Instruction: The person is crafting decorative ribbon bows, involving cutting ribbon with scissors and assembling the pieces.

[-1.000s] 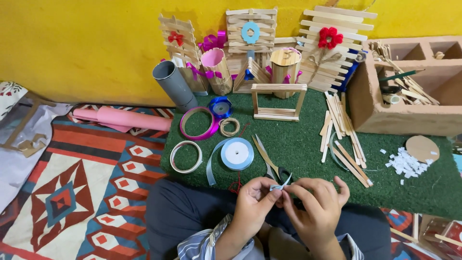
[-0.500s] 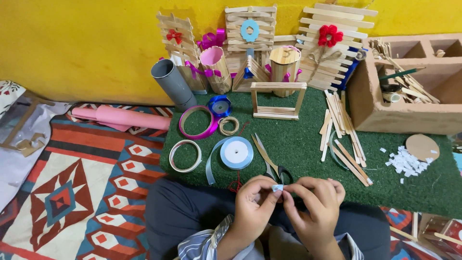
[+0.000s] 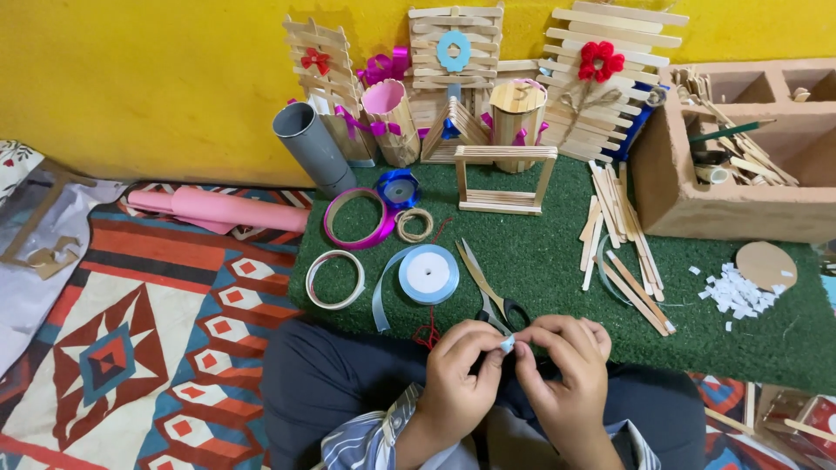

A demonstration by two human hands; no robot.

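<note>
My left hand (image 3: 460,367) and my right hand (image 3: 566,365) meet over my lap, fingertips pinched together on a small piece of light blue ribbon (image 3: 507,345). Just beyond them on the green mat (image 3: 540,261) lie scissors (image 3: 488,292) and a light blue ribbon spool (image 3: 428,274) with a loose tail curling toward me. A red thread (image 3: 427,329) hangs off the mat's near edge beside my left hand.
Tape rings (image 3: 334,278), a pink ring (image 3: 357,218) and a blue ribbon roll (image 3: 398,187) lie at left. Loose wooden sticks (image 3: 623,239), a stick frame (image 3: 503,178), stick crafts along the yellow wall, a grey tube (image 3: 312,148), a pink paper roll (image 3: 226,209), a brown box (image 3: 731,174), white scraps (image 3: 736,292).
My hands have stayed together over my lap, fingers shifting slightly as they work the small ribbon piece. Everything on the mat is as before.
</note>
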